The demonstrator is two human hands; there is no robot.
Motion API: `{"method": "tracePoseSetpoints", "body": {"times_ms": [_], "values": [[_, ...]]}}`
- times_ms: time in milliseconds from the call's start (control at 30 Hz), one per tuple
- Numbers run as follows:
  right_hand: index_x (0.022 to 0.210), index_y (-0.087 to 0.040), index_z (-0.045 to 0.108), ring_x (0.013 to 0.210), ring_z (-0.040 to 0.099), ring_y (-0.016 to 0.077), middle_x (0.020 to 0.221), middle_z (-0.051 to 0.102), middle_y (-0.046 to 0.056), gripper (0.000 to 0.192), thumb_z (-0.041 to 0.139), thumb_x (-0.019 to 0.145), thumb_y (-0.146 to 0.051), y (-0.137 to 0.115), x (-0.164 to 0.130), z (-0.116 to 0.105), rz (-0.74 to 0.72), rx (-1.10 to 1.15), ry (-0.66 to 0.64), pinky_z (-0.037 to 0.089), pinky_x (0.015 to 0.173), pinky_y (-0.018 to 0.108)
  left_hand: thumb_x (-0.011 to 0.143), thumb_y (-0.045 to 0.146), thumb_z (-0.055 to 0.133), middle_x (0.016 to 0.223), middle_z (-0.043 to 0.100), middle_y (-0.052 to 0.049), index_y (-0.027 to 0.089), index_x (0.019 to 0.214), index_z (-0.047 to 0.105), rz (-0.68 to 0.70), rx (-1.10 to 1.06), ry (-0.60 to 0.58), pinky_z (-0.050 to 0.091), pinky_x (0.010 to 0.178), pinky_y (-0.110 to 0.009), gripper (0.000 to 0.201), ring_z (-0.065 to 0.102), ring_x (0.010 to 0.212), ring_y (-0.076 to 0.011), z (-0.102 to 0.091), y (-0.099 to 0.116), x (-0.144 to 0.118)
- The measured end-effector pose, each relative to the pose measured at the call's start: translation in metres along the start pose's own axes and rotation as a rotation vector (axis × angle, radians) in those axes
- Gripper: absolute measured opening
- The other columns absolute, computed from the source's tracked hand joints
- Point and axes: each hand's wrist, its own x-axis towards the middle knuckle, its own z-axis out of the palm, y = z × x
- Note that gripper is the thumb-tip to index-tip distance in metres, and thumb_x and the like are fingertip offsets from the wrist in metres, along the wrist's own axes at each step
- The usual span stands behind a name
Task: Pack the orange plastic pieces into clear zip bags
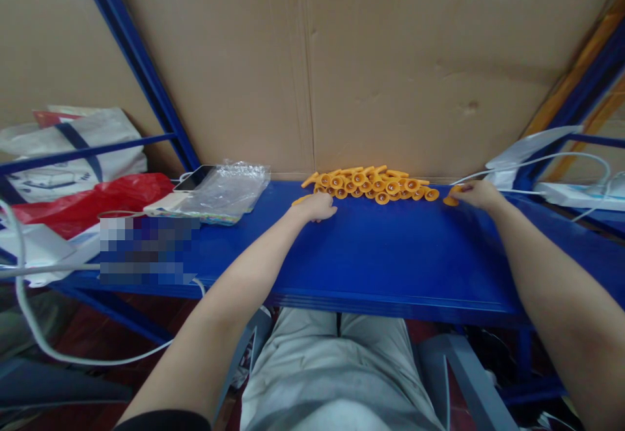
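Many small orange plastic pieces, each with a flared cone end and a narrow stem, lie in a stacked pile (375, 185) against the cardboard at the back of the blue table. My left hand (319, 208) is at the pile's left end with its fingers curled. One orange piece (299, 201) shows just behind that hand; whether the fingers grip it is hidden. Right of the pile, my right hand (476, 193) pinches a single orange cone-shaped piece (451, 199), its wide end down near the tabletop.
Left on the blue table (390, 255) lie clear plastic bags (227, 190) and a red bag (107, 200). A white cable (73, 356) loops at the left. At the right are a white power strip (581, 195) and cable. Blue posts (141, 66) frame the cardboard wall (381, 66).
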Motion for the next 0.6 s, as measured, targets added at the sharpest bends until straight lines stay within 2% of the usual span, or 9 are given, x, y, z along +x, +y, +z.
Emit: {"method": "tracePoseSetpoints", "body": {"times_ms": [133, 233, 367, 467, 600], "values": [[0.058, -0.016, 0.057, 0.059, 0.053, 0.0156, 0.059, 0.059, 0.004, 0.029, 0.068, 0.083, -0.027, 0.003, 0.002, 0.002, -0.037, 0.032, -0.129, 0.038, 0.058, 0.027, 0.094, 0.028, 0.044, 0.081, 0.074, -0.014, 0.008, 0.089, 0.071, 0.014, -0.032, 0.009, 0.048, 0.054, -0.024, 0.033, 0.066, 0.058, -0.0171, 0.001, 0.002, 0.000], [0.057, -0.016, 0.058, 0.058, 0.054, 0.0158, 0.056, 0.058, 0.003, 0.028, 0.069, 0.081, -0.026, 0.003, 0.006, 0.004, -0.069, 0.068, -0.187, 0.040, 0.059, 0.028, 0.095, 0.026, 0.042, 0.087, 0.075, -0.012, 0.011, 0.099, 0.070, 0.032, -0.059, 0.025, 0.051, 0.058, -0.025, 0.032, 0.068, 0.062, -0.0174, 0.003, 0.004, 0.002], [0.057, -0.018, 0.060, 0.056, 0.055, 0.0151, 0.055, 0.060, 0.001, 0.023, 0.069, 0.077, -0.025, 0.004, 0.010, 0.008, -0.115, 0.155, -0.229, 0.044, 0.057, 0.027, 0.094, 0.019, 0.041, 0.111, 0.073, -0.014, 0.014, 0.112, 0.068, 0.067, 0.029, 0.153, 0.054, 0.081, -0.028, 0.033, 0.071, 0.097, -0.0233, 0.005, 0.004, 0.005], [0.056, -0.019, 0.060, 0.055, 0.055, 0.0152, 0.055, 0.059, 0.000, 0.020, 0.069, 0.074, -0.025, 0.003, 0.010, 0.010, -0.154, 0.182, -0.239, 0.046, 0.055, 0.027, 0.093, 0.020, 0.042, 0.123, 0.069, -0.017, 0.013, 0.119, 0.066, -0.035, 0.094, 0.214, 0.053, 0.091, -0.033, 0.037, 0.065, 0.114, -0.0281, 0.001, 0.002, 0.003], [0.057, -0.020, 0.060, 0.056, 0.056, 0.0159, 0.057, 0.060, 0.001, 0.019, 0.068, 0.072, -0.027, 0.002, 0.009, 0.012, -0.169, 0.185, -0.251, 0.046, 0.054, 0.027, 0.091, 0.032, 0.050, 0.133, 0.063, -0.017, 0.015, 0.131, 0.061, -0.207, 0.160, 0.180, 0.051, 0.097, -0.035, 0.045, 0.061, 0.121, -0.0305, -0.006, -0.004, -0.003]]}}
